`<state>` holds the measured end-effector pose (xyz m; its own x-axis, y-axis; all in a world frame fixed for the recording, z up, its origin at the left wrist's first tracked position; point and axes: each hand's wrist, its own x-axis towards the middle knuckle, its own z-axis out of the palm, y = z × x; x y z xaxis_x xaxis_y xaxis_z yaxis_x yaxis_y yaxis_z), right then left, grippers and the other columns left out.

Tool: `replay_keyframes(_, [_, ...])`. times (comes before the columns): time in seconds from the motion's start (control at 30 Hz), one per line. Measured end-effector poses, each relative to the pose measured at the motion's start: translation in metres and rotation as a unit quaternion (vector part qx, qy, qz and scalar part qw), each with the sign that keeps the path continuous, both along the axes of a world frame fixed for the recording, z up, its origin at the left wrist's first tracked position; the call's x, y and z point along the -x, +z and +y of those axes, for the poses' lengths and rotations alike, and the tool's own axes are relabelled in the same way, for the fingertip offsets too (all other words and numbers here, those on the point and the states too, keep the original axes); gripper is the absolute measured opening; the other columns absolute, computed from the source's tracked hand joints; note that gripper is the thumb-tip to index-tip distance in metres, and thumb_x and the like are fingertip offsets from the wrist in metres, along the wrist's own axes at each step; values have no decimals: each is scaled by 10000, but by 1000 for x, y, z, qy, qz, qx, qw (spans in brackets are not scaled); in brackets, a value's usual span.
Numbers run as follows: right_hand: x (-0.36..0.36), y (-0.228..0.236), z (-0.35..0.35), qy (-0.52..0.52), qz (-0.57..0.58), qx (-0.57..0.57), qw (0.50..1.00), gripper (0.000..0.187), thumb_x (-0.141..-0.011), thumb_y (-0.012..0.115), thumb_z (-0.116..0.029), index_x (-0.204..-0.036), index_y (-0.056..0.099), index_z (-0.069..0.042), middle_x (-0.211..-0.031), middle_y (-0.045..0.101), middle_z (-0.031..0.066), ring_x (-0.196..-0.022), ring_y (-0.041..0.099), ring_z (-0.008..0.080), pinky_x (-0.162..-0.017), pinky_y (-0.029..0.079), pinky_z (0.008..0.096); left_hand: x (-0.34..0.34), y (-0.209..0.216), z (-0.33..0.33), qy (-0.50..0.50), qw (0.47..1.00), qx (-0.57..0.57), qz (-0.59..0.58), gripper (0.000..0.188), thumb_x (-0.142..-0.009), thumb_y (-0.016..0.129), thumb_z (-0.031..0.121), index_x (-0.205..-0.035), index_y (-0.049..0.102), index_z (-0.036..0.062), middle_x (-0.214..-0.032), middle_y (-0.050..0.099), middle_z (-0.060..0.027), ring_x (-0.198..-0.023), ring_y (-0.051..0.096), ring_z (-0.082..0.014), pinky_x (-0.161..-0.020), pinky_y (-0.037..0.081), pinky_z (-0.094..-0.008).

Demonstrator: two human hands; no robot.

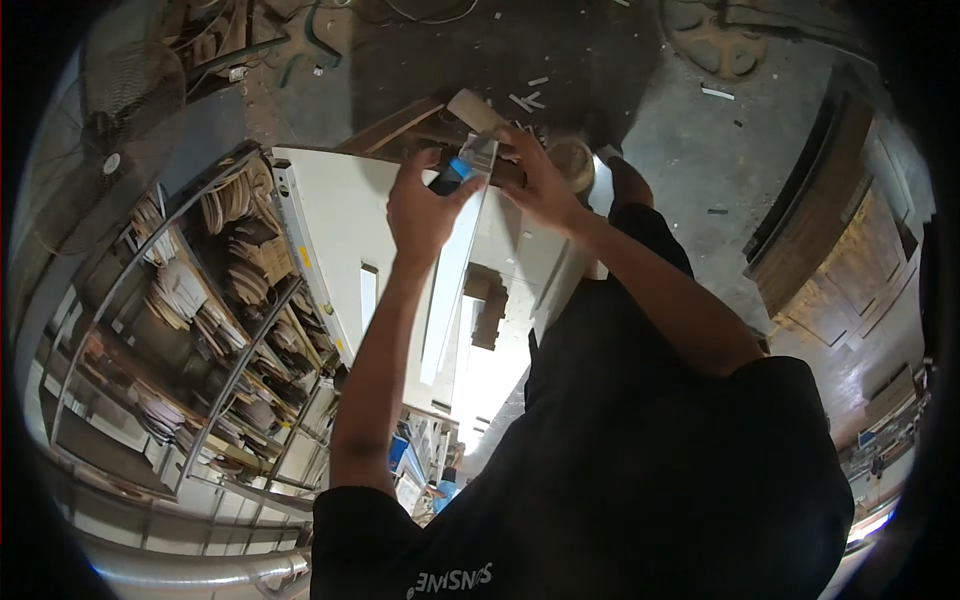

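My left hand (pixel 422 215) is closed around a small black object with a bright blue end (pixel 459 167); its exact kind is too small to tell. Right beside it, my right hand (pixel 543 185) has its fingers curled on a small clear-looking piece (pixel 481 150). Both hands are close together above the far end of a white panel (pixel 335 200). A long white strip (pixel 447 285) runs along the panel below them. Just past my fingers lies a beige rounded piece (pixel 474 110).
A spirit level (pixel 296 215) lies along the panel's left edge. Metal racks (pixel 215 410) at left hold many cut wooden pieces. A large fan (pixel 108 150) stands far left. Offcuts (pixel 530 100) litter the floor ahead. Stacked brown boards (pixel 825 210) lie at right. Another person (pixel 446 488) appears behind, small.
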<state>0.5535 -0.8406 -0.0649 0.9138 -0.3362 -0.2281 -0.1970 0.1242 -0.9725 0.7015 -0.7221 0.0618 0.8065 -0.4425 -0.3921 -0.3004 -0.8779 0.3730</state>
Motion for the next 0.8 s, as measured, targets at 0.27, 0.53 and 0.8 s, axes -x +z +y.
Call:
replay_keyframes(0.27, [-3, 21, -5, 40, 78, -116, 989, 709, -947, 627, 49, -1614, 424, -83, -1445, 628, 194, -1302, 693, 287, -1043, 578, 403, 33, 5, -14, 0, 1000, -16, -1, 918, -732, 992, 394, -1472, 578, 40, -1281, 753, -162, -1179, 741, -347, -1004, 581, -440])
replay_keyframes(0.53, [2, -10, 2, -8, -22, -235, 972, 702, -978, 479, 167, -1624, 484, -106, -1452, 672, 120, -1374, 622, 221, -1201, 449, 370, 59, 5, -20, 3, 991, -131, -12, 925, -805, 905, 345, -1579, 458, 105, -1361, 692, -196, -1143, 741, -421, -951, 607, -534])
replay_keyframes(0.8, [6, -4, 3, 38, 75, -277, 957, 461, -1146, 490, -61, -1602, 519, -119, -1442, 663, 103, -1302, 647, 175, -1149, 499, 347, 51, -6, -13, 16, 977, -211, 0, 886, -856, 896, 337, -1568, 427, 97, -1348, 712, -214, -1074, 774, -402, -879, 631, -501])
